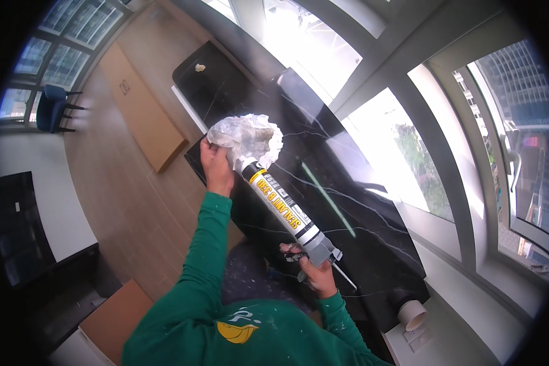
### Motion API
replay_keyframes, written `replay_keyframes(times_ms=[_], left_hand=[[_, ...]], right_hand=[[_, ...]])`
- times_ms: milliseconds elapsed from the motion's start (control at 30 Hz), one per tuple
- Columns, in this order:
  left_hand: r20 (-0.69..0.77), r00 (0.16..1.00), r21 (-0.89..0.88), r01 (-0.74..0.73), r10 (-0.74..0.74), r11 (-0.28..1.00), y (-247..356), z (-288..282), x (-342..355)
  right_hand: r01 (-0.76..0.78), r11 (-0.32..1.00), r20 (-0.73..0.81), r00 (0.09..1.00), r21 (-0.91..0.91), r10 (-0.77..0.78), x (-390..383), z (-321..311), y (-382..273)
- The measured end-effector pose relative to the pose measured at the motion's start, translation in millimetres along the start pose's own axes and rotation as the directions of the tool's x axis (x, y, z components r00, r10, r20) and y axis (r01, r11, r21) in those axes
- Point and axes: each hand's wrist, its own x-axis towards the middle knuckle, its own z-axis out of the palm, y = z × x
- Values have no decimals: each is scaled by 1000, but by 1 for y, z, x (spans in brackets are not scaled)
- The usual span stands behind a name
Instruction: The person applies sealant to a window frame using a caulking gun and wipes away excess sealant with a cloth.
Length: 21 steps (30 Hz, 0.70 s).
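A caulking gun (322, 249) loaded with a white, yellow and black sealant cartridge (282, 204) lies slantwise across the view, above the black stone top. My right hand (319, 278) is closed round the gun's grip, by the rear end where the metal rod sticks out. At the cartridge's front end, my left hand (217, 166) grips a crumpled whitish sheet (250, 135), plastic or paper, stained brownish in the middle. The sheet covers the tip, so the nozzle is hidden. Both sleeves are green.
White veins run through the black stone top (372, 247), beside tall windows on the right. A tape roll (412, 315) sits at its near right end. A small pale scrap (200, 68) lies at the far end. A flat cardboard box (141, 110) rests on the wooden floor, near a blue chair (53, 108).
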Motion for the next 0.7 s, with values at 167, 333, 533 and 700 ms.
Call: replay_keyframes(times_ms=[167,333,533,700], left_hand=[[185,952,-140,271,-243,952,-3,-13,38],[181,926,47,330,-332,943,-31,-11,18],[306,915,93,248,-264,964,-46,14,41],[250,968,624,-181,25,760,-53,28,27]], right_hand=[[37,958,-13,999,283,-35,-7,-34,-5],[4,910,-37,999,415,12,28,-52,-1],[-35,777,49,999,629,5,63,-59,31],[-58,700,77,997,712,5,87,-64,51]])
